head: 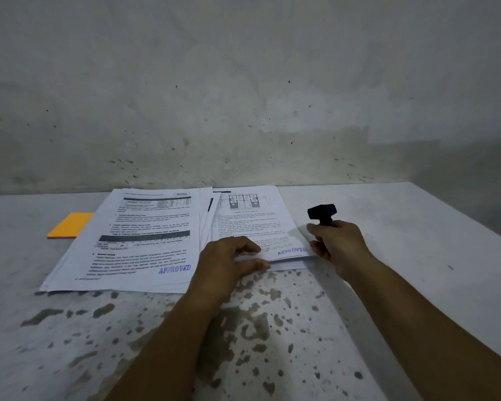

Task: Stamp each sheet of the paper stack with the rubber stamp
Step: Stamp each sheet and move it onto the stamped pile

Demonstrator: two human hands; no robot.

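the left hand (229,256) lifts the near edge of the stamped top sheet (258,227) on the right-hand paper stack, while the right hand (334,241), just beside its right corner, grips the black rubber stamp (322,213).

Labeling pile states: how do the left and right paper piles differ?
The left pile lies flat and untouched; the right pile has its top sheet's near edge lifted by the left hand, with the right hand, which holds the stamp, at its corner. The left pile looks wider and sits nearer the orange pad. Both top sheets carry a blue APPROVED mark.
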